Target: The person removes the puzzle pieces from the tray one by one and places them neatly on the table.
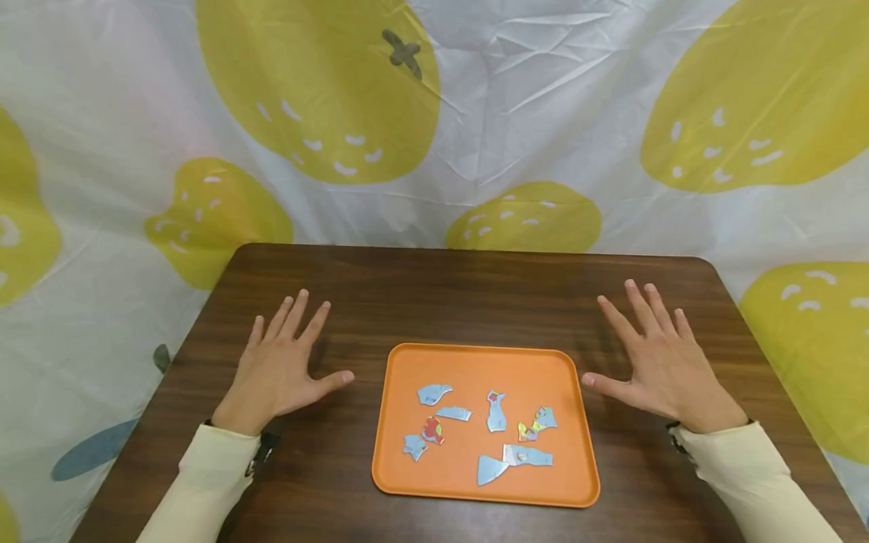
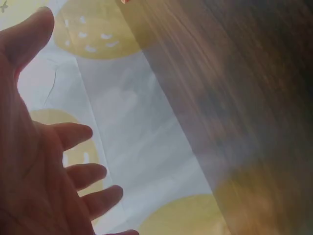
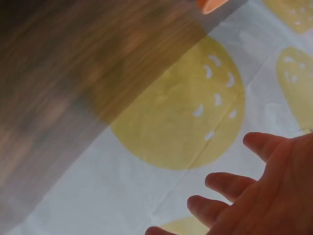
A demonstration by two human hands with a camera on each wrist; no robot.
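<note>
An orange tray lies on the table with several flat, irregular pieces on it. Most are pale blue, such as the slim piece near the middle and the wedge-shaped piece near the front. A red printed piece lies among blue ones on the left, and a yellow-and-blue patterned piece on the right. My left hand is left of the tray, fingers spread, holding nothing. Opposite it, my right hand is spread too, its thumb close to the tray's right edge.
The dark wood-grain table has rounded far corners. Behind and beside it hangs a white cloth printed with large yellow fruit. A dark band circles the left wrist at the cream sleeve.
</note>
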